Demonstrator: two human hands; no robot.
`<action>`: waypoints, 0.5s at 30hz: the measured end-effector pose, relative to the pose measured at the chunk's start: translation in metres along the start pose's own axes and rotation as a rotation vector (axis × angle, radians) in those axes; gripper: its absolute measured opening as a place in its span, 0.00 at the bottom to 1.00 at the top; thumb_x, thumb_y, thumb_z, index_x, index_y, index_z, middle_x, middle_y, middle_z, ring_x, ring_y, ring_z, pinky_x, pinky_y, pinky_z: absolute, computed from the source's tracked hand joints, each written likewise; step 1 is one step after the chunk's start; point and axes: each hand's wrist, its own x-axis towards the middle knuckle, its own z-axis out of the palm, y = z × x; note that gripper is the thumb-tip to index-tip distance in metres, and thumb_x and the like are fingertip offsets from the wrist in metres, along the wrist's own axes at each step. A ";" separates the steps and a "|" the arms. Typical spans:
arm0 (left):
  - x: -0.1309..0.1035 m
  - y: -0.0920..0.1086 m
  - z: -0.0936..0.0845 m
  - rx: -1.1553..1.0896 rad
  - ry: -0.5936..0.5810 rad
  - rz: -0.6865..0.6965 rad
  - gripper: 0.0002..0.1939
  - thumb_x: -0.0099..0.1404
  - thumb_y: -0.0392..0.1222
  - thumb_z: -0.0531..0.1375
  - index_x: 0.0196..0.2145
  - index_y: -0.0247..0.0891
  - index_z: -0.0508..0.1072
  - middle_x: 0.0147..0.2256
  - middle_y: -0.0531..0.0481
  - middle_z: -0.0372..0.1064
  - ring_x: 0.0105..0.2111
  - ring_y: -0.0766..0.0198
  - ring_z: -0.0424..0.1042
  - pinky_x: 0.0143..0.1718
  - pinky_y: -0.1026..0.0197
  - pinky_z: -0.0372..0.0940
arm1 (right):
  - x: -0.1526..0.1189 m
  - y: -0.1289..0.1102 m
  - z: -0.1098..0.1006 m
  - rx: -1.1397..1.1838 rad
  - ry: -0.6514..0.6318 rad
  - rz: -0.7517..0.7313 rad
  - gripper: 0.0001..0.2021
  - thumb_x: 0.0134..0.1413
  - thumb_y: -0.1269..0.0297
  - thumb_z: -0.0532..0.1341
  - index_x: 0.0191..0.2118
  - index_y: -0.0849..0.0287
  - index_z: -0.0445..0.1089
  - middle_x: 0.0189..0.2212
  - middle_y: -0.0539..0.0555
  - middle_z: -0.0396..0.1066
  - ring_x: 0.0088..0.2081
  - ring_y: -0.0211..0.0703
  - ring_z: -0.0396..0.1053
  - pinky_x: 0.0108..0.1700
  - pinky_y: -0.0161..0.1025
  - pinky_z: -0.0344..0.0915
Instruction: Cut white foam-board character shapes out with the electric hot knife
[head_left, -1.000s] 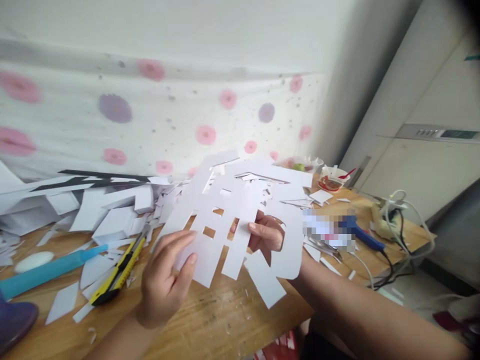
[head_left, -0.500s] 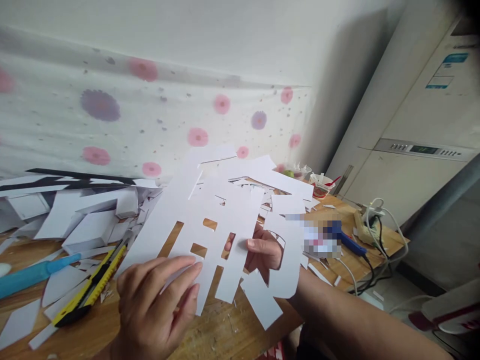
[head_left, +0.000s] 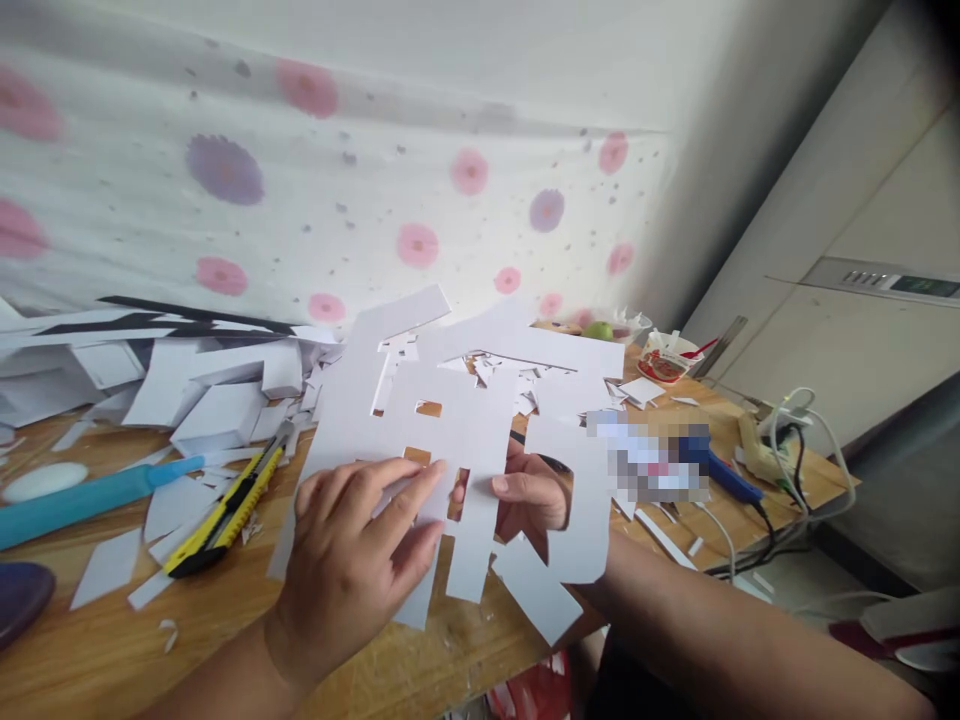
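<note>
A white paper sheet (head_left: 480,410) with several rectangular cut-outs is held tilted above the table. My right hand (head_left: 532,495) grips it from behind, thumb on the front and a fingertip showing through a narrow slot. Across the lower left of the sheet lies my left hand (head_left: 367,540), back towards me, fingers stretched out over the paper and apart from the thumb. Whether its fingertips press on the sheet I cannot tell. Left of that hand, a yellow and black utility knife (head_left: 229,505) rests on the table among paper scraps.
White folded paper boxes (head_left: 217,415) and offcuts pile up at the left on the wooden table (head_left: 97,640). A light-blue tool (head_left: 90,500) lies in front of them. At the right are a blue-handled corded tool (head_left: 724,475), a power strip with cables (head_left: 765,450) and a paper bowl (head_left: 667,358).
My view has shifted, so the table things appear further right. My left hand has slid right and slightly up across the sheet; the right hand keeps its grip.
</note>
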 end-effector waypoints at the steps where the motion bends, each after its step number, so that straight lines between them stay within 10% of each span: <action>1: 0.001 0.000 0.000 0.003 -0.011 -0.005 0.20 0.69 0.36 0.63 0.58 0.42 0.70 0.48 0.43 0.73 0.44 0.50 0.70 0.45 0.45 0.59 | 0.000 0.002 -0.001 0.004 -0.002 0.020 0.18 0.46 0.63 0.70 0.45 0.59 0.72 0.28 0.49 0.77 0.26 0.39 0.74 0.32 0.35 0.71; 15: 0.000 -0.004 0.005 -0.041 -0.045 -0.038 0.21 0.68 0.37 0.63 0.58 0.40 0.69 0.46 0.45 0.72 0.44 0.51 0.69 0.44 0.46 0.59 | 0.006 0.003 0.001 -0.078 0.003 0.079 0.19 0.47 0.56 0.71 0.44 0.56 0.72 0.32 0.50 0.77 0.28 0.40 0.73 0.31 0.37 0.71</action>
